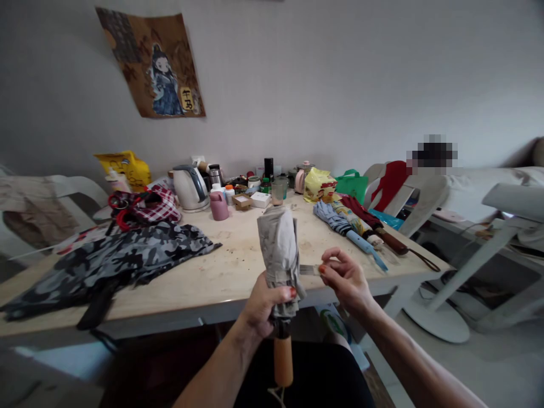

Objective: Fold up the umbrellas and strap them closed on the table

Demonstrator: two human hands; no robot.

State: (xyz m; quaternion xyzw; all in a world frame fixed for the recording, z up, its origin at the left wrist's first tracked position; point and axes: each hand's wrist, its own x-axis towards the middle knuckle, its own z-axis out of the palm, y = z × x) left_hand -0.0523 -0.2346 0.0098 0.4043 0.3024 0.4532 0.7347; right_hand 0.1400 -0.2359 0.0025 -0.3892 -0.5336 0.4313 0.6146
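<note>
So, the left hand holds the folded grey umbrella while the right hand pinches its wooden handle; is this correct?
Not the wooden handle: in the head view, the right hand pinches the strap. The left hand does hold the folded grey umbrella.

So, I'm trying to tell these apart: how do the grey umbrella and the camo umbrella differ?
The grey umbrella is plain; the camo umbrella is patterned. The grey one is gathered into a narrow bundle, while the camo one spreads loosely on the table. The left hand grips the grey one and the right hand pinches its strap; neither hand touches the camo one. Both have fabric canopies with grey in them.
</note>
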